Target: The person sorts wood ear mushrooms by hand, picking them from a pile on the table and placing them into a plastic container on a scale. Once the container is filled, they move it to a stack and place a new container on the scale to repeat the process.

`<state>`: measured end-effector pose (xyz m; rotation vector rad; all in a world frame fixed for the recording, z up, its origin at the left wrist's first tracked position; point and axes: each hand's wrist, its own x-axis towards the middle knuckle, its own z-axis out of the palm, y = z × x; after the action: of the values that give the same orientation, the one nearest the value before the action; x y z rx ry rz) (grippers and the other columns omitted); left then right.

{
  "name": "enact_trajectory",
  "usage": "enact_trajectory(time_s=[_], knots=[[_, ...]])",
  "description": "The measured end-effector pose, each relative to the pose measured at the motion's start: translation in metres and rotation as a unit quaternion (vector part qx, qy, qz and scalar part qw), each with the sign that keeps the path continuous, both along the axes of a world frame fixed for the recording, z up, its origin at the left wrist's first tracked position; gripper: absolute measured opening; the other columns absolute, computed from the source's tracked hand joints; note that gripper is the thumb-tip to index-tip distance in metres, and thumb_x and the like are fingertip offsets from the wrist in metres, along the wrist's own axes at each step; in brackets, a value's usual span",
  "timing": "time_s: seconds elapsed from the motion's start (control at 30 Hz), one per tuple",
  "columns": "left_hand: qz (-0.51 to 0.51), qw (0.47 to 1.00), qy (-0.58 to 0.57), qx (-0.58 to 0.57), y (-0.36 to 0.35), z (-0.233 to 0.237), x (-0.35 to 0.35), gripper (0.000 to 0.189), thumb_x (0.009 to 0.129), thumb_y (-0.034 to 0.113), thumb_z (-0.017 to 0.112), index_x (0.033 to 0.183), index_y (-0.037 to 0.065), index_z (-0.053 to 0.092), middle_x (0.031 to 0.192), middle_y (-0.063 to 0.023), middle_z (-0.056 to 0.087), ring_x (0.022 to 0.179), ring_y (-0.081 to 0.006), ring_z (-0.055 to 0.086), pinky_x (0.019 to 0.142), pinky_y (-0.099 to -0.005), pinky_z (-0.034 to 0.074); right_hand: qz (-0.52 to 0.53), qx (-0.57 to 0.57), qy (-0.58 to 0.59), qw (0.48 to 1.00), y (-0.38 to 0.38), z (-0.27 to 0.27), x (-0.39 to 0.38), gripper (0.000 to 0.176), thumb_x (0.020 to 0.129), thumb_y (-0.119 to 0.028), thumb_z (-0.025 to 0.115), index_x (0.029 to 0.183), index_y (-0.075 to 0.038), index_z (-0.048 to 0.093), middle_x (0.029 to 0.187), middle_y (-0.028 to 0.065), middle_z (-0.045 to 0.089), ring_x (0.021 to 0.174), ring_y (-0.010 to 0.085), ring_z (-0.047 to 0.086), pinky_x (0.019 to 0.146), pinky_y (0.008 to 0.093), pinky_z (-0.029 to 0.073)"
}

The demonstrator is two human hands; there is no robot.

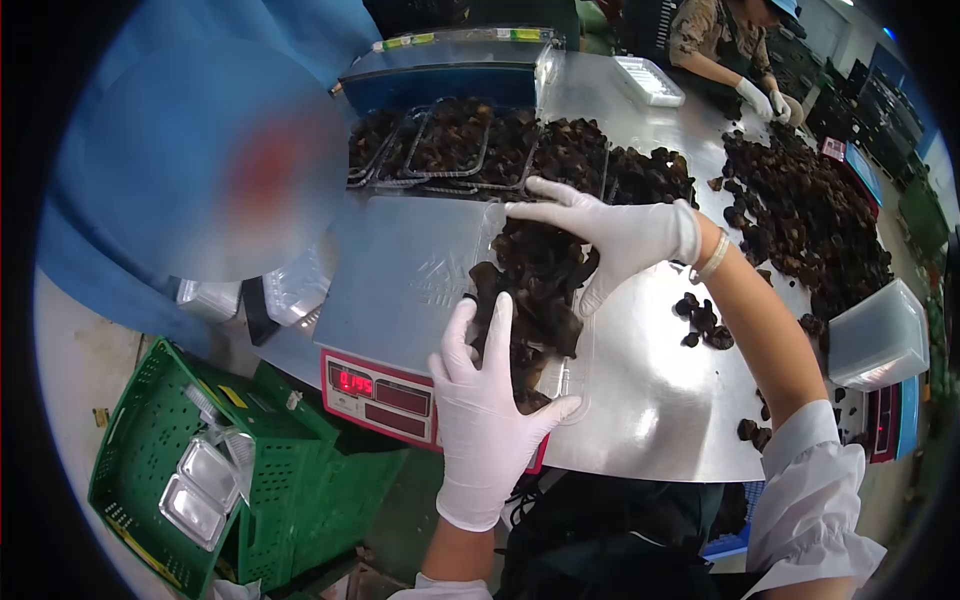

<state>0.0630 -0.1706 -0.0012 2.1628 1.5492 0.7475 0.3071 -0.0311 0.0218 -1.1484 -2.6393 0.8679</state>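
A clear plastic tray (575,385) heaped with dark wood ear mushrooms (540,265) sits on the right part of a red-framed digital scale (375,395), whose red display looks like 0.195. Both my hands wear white gloves. My left hand (485,415) lies at the near left side of the heap, fingers spread, fingertips against the mushrooms. At the far right side, my right hand (625,235) reaches over the tray with its fingers and thumb stretched wide. Neither hand is closed round anything. The tray's far edge is partly hidden by my right hand.
Filled trays (450,140) stand behind the scale. Loose mushrooms (800,220) cover the metal table's right side, near stacked clear containers (880,335). A green crate (280,470) with plastic containers is at lower left. Across the table, a gloved co-worker (730,55) handles mushrooms. A blurred blue shape fills the upper left.
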Motion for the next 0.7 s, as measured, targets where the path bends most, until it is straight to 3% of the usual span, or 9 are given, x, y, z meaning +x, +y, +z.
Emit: enact_trajectory(time_s=[0.1, 0.17, 0.2, 0.37, 0.43, 0.5, 0.57, 0.63, 0.7], knots=[[0.002, 0.994, -0.027, 0.104, 0.004, -0.01, 0.001, 0.115, 0.065, 0.051, 0.09, 0.157, 0.011, 0.034, 0.153, -0.0238, 0.029, 0.131, -0.0453, 0.037, 0.109, -0.0553, 0.036, -0.059, -0.062, 0.107, 0.991, -0.02, 0.002, -0.002, 0.101, 0.08, -0.04, 0.086, 0.16, -0.019, 0.028, 0.167, 0.025, 0.007, 0.15, 0.0415, 0.026, 0.12, 0.0474, 0.03], [0.007, 0.988, -0.056, 0.144, 0.011, -0.02, 0.006, 0.094, 0.09, 0.058, 0.068, 0.157, 0.003, 0.031, 0.154, -0.0299, 0.026, 0.137, -0.0493, 0.032, 0.112, -0.0588, 0.03, -0.179, 0.002, 0.206, 0.962, -0.029, -0.019, -0.019, 0.074, 0.094, -0.043, 0.07, 0.155, -0.013, 0.04, 0.162, 0.0287, 0.024, 0.148, 0.0427, 0.03, 0.12, 0.0468, 0.03], [0.015, 0.986, -0.079, 0.146, 0.013, -0.022, 0.009, 0.087, 0.094, 0.055, 0.063, 0.156, 0.002, 0.031, 0.154, -0.0309, 0.027, 0.138, -0.05, 0.032, 0.113, -0.0585, 0.03, -0.175, 0.105, 0.15, 0.967, -0.037, -0.032, -0.032, 0.059, 0.102, -0.043, 0.057, 0.148, -0.009, 0.048, 0.156, 0.032, 0.034, 0.148, 0.0435, 0.03, 0.119, 0.0456, 0.031], [0.007, 0.983, -0.134, 0.129, 0.016, -0.026, 0.014, 0.069, 0.104, 0.043, 0.051, 0.154, -0.002, 0.035, 0.155, -0.0309, 0.03, 0.144, -0.0463, 0.032, 0.117, -0.0535, 0.028, -0.226, 0.22, 0.106, 0.943, -0.085, -0.05, -0.084, 0.063, 0.099, -0.048, 0.055, 0.143, -0.003, 0.049, 0.151, 0.0379, 0.035, 0.142, 0.0586, 0.028, 0.118, 0.0607, 0.027], [-0.004, 0.981, -0.138, 0.139, 0.015, -0.023, 0.011, 0.065, 0.106, 0.04, 0.049, 0.153, -0.002, 0.037, 0.155, -0.0291, 0.032, 0.146, -0.0434, 0.031, 0.119, -0.0512, 0.026, -0.188, 0.166, 0.207, 0.946, -0.08, -0.035, -0.068, 0.056, 0.102, -0.042, 0.053, 0.143, -0.005, 0.049, 0.15, 0.03, 0.041, 0.147, 0.0506, 0.026, 0.119, 0.0557, 0.027], [-0.006, 0.975, -0.172, 0.142, 0.012, -0.019, 0.006, 0.063, 0.106, 0.04, 0.049, 0.151, -0.003, 0.04, 0.153, -0.0281, 0.035, 0.145, -0.0426, 0.032, 0.119, -0.0495, 0.027, -0.167, 0.195, 0.266, 0.929, -0.078, -0.018, -0.035, 0.045, 0.106, -0.033, 0.05, 0.14, -0.002, 0.052, 0.146, 0.0211, 0.049, 0.142, 0.0359, 0.041, 0.116, 0.0452, 0.036], [0.018, 0.959, -0.209, 0.19, 0.001, -0.019, 0.011, 0.052, 0.103, 0.029, 0.052, 0.143, -0.004, 0.051, 0.144, -0.0262, 0.047, 0.136, -0.0397, 0.045, 0.115, -0.0469, 0.033, -0.243, 0.071, 0.442, 0.86, -0.091, -0.001, -0.006, 0.036, 0.108, -0.026, 0.049, 0.133, -0.001, 0.058, 0.137, 0.0136, 0.057, 0.128, 0.0219, 0.054, 0.111, 0.0341, 0.04], [-0.012, 0.94, -0.205, 0.272, -0.021, -0.019, 0.015, 0.045, 0.105, 0.029, 0.046, 0.129, -0.007, 0.059, 0.131, -0.0222, 0.059, 0.123, -0.0356, 0.055, 0.108, -0.0456, 0.04, -0.308, 0.094, 0.435, 0.841, -0.109, -0.01, 0.032, 0.032, 0.108, -0.022, 0.048, 0.127, -0.001, 0.063, 0.127, 0.009, 0.063, 0.117, 0.0137, 0.058, 0.105, 0.0301, 0.043], [-0.143, 0.927, -0.176, 0.3, -0.045, -0.041, 0.021, 0.033, 0.098, 0.025, 0.054, 0.112, -0.001, 0.068, 0.102, -0.0128, 0.069, 0.083, -0.0323, 0.064, 0.078, -0.041, 0.052, -0.392, 0.05, 0.336, 0.855, -0.123, -0.054, 0.087, 0.034, 0.106, -0.028, 0.052, 0.128, -0.004, 0.064, 0.124, 0.0132, 0.065, 0.123, 0.0215, 0.057, 0.108, 0.0346, 0.042]])
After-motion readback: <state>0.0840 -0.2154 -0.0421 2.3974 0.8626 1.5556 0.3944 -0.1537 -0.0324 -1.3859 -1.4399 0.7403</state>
